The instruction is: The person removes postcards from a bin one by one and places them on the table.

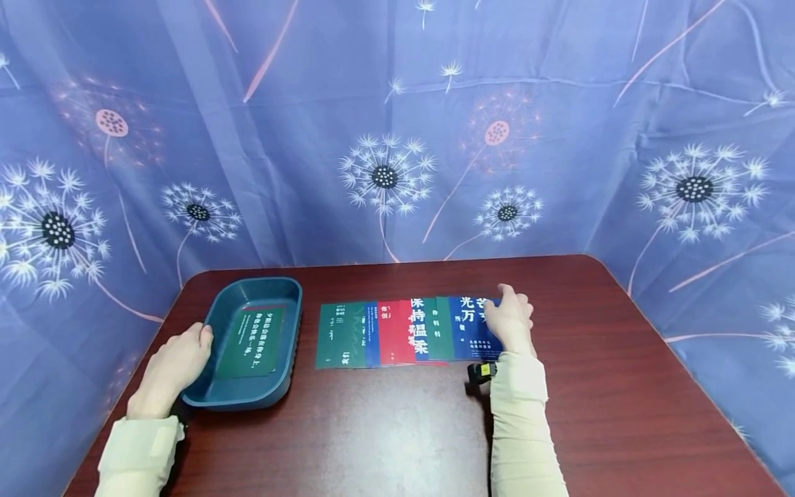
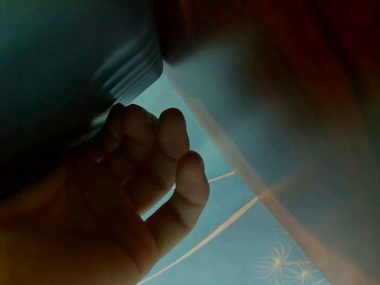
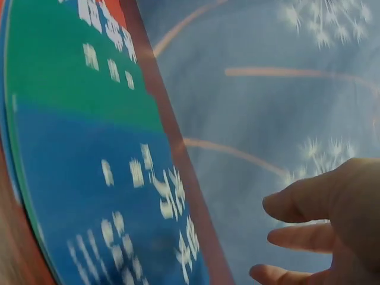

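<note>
At the left, a teal plastic tray holds a green card with white writing, a red edge showing behind it. My left hand grips the tray's left rim. In the left wrist view its bent fingers lie along the tray's dark outer wall. Overlapping cards lie in a row on the table, green, blue and red with white writing. My right hand is over the blue card at the row's right end. In the right wrist view its fingers are spread, holding nothing.
The dark reddish wooden table runs back to a blue curtain printed with dandelions. A small black device with a yellow mark sits at my right wrist.
</note>
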Tool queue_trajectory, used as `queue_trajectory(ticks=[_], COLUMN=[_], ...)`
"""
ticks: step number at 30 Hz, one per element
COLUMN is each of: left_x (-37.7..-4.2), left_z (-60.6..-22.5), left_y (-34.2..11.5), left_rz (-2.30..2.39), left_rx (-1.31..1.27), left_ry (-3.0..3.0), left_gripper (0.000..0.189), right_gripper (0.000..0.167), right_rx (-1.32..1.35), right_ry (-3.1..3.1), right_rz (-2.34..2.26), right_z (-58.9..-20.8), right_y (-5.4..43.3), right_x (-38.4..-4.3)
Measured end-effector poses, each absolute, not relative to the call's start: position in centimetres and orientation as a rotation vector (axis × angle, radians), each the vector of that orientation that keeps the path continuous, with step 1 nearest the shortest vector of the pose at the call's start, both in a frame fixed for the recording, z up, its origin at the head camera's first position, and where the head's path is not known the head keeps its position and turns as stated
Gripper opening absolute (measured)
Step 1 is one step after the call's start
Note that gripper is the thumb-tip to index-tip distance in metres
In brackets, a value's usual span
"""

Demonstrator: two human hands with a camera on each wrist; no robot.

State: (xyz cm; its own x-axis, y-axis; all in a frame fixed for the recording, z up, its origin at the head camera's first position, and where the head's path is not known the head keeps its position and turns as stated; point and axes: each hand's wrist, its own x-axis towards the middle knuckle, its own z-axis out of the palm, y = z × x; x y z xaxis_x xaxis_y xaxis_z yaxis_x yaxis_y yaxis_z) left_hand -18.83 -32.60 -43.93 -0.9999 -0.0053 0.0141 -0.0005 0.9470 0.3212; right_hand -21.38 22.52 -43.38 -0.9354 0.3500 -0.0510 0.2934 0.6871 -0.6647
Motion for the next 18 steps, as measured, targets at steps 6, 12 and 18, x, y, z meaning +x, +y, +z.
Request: queue_trajectory(ticks=[6, 12, 18], left_x=[-18.8, -18.8, -18.8], left_z=[-43.9, -44.0, -43.8], left_y=[-32.6, -32.7, -32.7], left_rz=[-0.515, -0.512, -0.51], left_rx=[0.01, 0.012, 0.018], left_ry=[-3.097, -3.102, -3.094], left_gripper=[0.05, 0.05, 0.047], right_gripper=[0.05, 0.048, 0.047], right_rx=[-0.329, -0.162, 0.004], right_ry=[-2.764, -2.758, -2.75], right_rz=[1.073, 1.03, 1.003], right_z=[-42.9, -42.4, -41.8], right_y=[19.7, 16.6, 13.5], right_x=[-21.6, -21.6, -21.4])
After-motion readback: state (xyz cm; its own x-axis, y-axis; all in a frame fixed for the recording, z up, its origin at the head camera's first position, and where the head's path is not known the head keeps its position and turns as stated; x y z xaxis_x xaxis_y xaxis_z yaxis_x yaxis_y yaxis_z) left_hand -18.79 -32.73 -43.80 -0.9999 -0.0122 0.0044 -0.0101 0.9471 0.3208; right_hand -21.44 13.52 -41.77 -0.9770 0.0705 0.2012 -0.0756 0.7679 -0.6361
